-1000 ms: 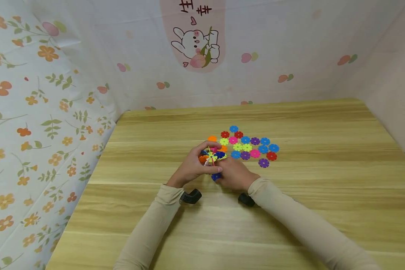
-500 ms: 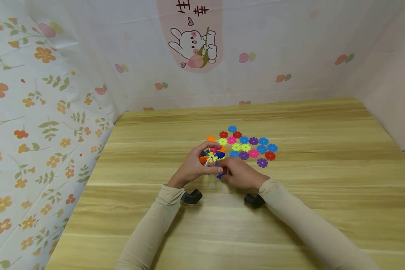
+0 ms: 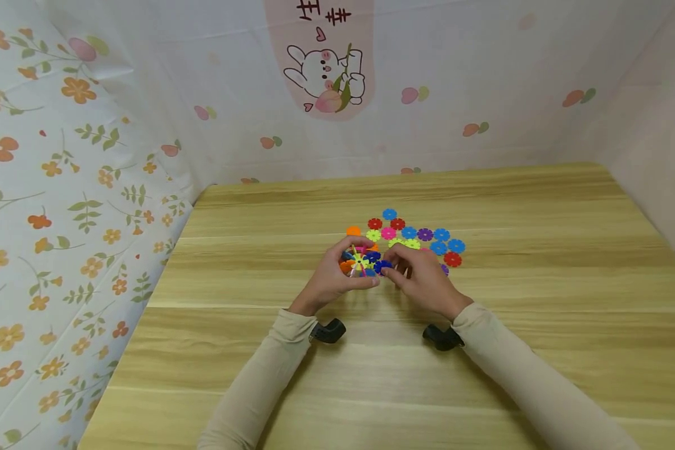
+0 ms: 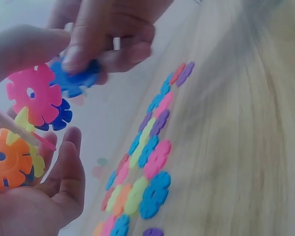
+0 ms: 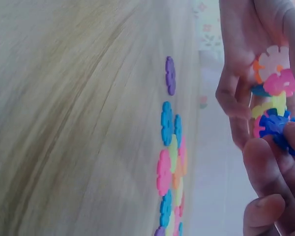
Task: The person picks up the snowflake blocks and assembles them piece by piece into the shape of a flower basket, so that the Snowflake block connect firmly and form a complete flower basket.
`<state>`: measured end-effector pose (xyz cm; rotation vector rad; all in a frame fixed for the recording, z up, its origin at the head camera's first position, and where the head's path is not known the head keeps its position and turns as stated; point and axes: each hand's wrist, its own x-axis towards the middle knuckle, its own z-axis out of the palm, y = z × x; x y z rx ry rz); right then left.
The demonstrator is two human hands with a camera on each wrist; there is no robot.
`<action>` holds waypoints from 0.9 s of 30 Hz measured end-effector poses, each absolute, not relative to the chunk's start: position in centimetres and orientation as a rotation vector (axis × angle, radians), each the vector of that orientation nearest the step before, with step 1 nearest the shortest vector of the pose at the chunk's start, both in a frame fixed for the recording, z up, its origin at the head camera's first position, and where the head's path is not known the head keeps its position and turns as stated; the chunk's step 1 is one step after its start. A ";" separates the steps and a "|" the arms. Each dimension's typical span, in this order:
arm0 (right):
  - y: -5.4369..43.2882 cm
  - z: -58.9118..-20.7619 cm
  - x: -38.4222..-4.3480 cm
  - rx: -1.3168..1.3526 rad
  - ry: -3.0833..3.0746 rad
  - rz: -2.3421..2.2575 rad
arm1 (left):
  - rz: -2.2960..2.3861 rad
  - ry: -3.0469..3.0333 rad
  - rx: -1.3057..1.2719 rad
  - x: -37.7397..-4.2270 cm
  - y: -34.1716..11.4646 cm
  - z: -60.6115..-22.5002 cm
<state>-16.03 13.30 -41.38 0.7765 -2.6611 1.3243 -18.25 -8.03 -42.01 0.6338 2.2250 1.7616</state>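
Part of the slotted-together cluster (image 3: pixel 359 262) was hidden by the left hand (image 3: pixel 327 275), whose grip curled around it near the left end of the loose discs (image 3: pixel 424 234). The right hand (image 3: pixel 427 281) had its grip pinched on a dark blue disc (image 3: pixel 382 267), fingertips covering some of its rim. Whether that disc touched the cluster or sat just beside it was hard to say; the wrist views looked hazy. The right hand also covered some loose discs, and the left wrist view cut off the cluster's orange disc (image 4: pixel 9 158) at its edge. Both beige sleeves (image 3: pixel 259 369) ran out of the head view at the bottom.

The discs were thin, flat rounds, apparently plastic, with notched, petal-like rims; small holes showed through several centres. In the cluster they stood at differing angles. The tabletop (image 3: pixel 540 250) carried streaky wood grain, and the floral cloth (image 3: pixel 34 206) was softly creased.
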 end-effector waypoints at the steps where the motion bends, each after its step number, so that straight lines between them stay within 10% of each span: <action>1: 13.3 -41.4 -16.0 0.777 -2.633 1.303 | 1.765 2.229 0.632 -18.2 -7.9 -42.0; 27: 12.7 -42.5 -15.6 0.730 -2.285 1.204 | 1.897 2.125 0.540 -17.7 -6.2 -41.9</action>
